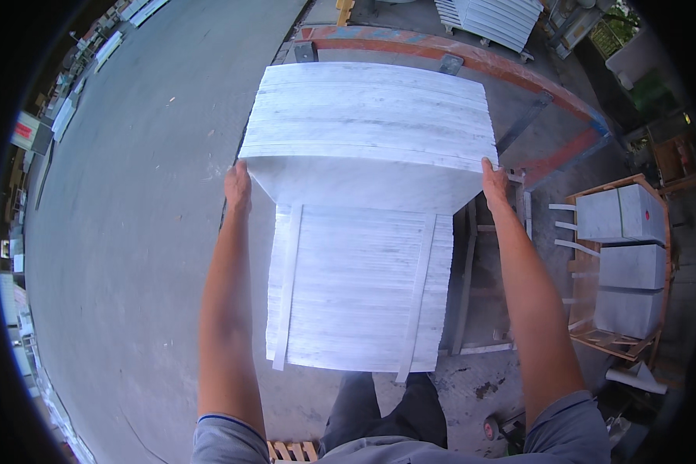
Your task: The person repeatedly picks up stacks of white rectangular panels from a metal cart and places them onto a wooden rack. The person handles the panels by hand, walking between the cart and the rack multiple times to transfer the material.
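A tight row of white, grey-veined stone slabs (pixel 367 104) stands on edge ahead of me. The pale broad face of its nearest slab (pixel 371 184) is turned toward me. My left hand (pixel 238 184) is closed on that slab's left upper corner, and my right hand (pixel 494 182) grips the right one, its thumb on top. Both arms reach forward. Lower and closer to my legs is a second row of slabs (pixel 356 286), edges up. Two thin white strips (pixel 288 286) lie across it, one near either side. The fingers behind the slab are hidden.
An orange-red metal frame (pixel 510 66) with dark bars curves behind the slabs. On the right, a wooden crate (pixel 634 352) holds several stone blocks (pixel 622 213). Grey concrete floor (pixel 131 255) spreads to the left. A small wheel (pixel 491 428) is near my right side.
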A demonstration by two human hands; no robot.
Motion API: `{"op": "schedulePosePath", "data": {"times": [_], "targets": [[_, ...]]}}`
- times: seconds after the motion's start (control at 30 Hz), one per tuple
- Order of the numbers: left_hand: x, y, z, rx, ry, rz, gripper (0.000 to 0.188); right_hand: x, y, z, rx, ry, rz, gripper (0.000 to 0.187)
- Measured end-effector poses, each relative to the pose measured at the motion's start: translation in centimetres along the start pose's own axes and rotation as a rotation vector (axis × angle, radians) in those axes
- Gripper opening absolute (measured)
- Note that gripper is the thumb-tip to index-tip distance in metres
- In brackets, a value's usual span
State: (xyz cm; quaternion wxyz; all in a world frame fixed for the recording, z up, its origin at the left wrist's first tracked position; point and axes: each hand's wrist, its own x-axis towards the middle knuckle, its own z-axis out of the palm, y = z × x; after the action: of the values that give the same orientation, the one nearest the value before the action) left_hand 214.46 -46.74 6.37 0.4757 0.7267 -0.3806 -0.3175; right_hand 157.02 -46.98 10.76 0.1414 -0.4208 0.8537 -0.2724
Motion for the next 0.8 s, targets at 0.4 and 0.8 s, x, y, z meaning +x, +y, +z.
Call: {"op": "schedulePosePath", "data": {"times": [0.4,0.8], "targets": [[3.6,1.0,2.3,0.068,0.023,-0.035,0.053,-1.6,-0.4,0.2,-0.126,0.100,-0.021,0.074],[2.8,1.3,2.6,0.163,0.158,0.080,0.054,-1.4,-0.3,0.2,-0.156,0.092,-0.012,0.076]]}}
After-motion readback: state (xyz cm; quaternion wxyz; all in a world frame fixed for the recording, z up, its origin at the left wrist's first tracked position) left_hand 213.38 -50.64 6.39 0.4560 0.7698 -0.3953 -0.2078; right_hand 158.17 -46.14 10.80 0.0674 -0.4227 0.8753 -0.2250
